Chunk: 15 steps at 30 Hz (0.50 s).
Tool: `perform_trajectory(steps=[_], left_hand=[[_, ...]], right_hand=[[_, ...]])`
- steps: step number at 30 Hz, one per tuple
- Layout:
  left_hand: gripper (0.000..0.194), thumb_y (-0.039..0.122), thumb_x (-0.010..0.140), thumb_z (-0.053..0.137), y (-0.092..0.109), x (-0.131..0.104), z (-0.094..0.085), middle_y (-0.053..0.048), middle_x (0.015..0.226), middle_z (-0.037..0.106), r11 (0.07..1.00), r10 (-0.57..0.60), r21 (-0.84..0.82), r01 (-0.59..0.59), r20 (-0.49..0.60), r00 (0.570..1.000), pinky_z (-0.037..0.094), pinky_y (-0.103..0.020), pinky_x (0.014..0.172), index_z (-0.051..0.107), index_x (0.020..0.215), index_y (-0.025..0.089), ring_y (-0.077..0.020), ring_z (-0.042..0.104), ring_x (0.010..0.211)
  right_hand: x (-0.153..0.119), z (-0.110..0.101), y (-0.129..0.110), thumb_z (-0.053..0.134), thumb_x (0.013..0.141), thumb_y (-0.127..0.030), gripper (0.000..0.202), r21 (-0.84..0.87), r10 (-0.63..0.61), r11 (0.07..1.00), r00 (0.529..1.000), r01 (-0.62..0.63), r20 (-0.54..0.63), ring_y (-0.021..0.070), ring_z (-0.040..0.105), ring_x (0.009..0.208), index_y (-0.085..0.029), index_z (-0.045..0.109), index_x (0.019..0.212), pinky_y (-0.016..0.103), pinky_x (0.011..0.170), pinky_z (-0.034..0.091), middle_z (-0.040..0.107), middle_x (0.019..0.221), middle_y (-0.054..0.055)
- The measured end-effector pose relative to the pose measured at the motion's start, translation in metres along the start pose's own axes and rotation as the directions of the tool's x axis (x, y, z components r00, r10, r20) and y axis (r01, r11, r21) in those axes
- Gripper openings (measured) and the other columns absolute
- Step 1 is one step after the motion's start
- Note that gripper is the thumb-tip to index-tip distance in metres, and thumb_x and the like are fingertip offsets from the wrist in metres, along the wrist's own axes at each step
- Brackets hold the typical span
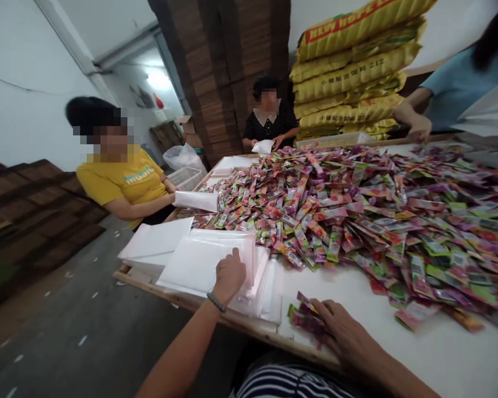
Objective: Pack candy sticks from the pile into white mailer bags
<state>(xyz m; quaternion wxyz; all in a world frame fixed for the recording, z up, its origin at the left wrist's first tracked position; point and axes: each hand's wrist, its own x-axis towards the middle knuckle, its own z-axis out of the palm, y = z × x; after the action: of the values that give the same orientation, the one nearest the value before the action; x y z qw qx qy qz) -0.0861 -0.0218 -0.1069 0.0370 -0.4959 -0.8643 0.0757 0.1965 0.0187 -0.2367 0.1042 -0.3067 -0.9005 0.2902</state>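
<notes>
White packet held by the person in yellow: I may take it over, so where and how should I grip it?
Probably pinch the packet at its free end, coming from the side of the sachet heap: the person in yellow holds the other end, and it looks flat, so thumb above, fingers below.

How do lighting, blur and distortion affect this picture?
Head view: overexposed light in the doorway; dim floor; slanted, stretched surroundings, suggesting a tilted wide lens. Head view: right hand and the packets at its fingers look soft; lettering on the yellow sacks stays partly legible.
</notes>
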Motion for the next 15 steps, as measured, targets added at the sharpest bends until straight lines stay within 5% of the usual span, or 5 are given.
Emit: perform_trajectory(steps=[5, 11, 15], left_hand=[[0.034, 0.029, 0.096, 0.034, -0.008, 0.004, -0.012, -0.012, 0.09, 0.069, 0.999, -0.019, -0.035, 0.019, 0.026, 0.999, 0.05, -0.034, 0.076, 0.061, 0.109, 0.013, -0.0252, 0.068, 0.088], [0.039, 0.01, 0.083, 0.045, -0.01, 0.003, -0.005, -0.017, 0.106, 0.065, 1.0, -0.01, -0.013, 0.01, 0.012, 1.0, 0.049, -0.036, 0.081, 0.054, 0.121, 0.009, -0.0279, 0.065, 0.098], [0.046, 0.005, 0.086, 0.038, -0.001, -0.007, -0.018, -0.014, 0.104, 0.063, 0.996, 0.065, -0.046, -0.075, -0.189, 0.98, 0.051, -0.034, 0.074, 0.048, 0.13, 0.012, -0.0244, 0.065, 0.088]], right_hand=[[-0.009, -0.013, -0.001, 0.046, 0.082, -0.019, 0.058, 0.02, 0.052, 0.998, 0.993, -0.054, 0.102, 0.0254, 0.058, 0.107, -0.014, 0.042, 0.14, 0.037, 0.093, 0.045, 0.061, 0.118, 0.015], [-0.015, -0.024, -0.008, 0.044, 0.081, -0.018, 0.057, -0.02, 0.099, 0.995, 0.991, -0.098, 0.092, 0.0262, 0.061, 0.106, -0.018, 0.045, 0.138, 0.038, 0.09, 0.044, 0.064, 0.122, 0.013], [-0.015, -0.028, -0.008, 0.047, 0.083, -0.025, 0.05, 0.164, 0.25, 0.955, 0.968, -0.248, 0.007, 0.0254, 0.064, 0.097, -0.024, 0.05, 0.133, 0.036, 0.082, 0.045, 0.068, 0.114, 0.008]])
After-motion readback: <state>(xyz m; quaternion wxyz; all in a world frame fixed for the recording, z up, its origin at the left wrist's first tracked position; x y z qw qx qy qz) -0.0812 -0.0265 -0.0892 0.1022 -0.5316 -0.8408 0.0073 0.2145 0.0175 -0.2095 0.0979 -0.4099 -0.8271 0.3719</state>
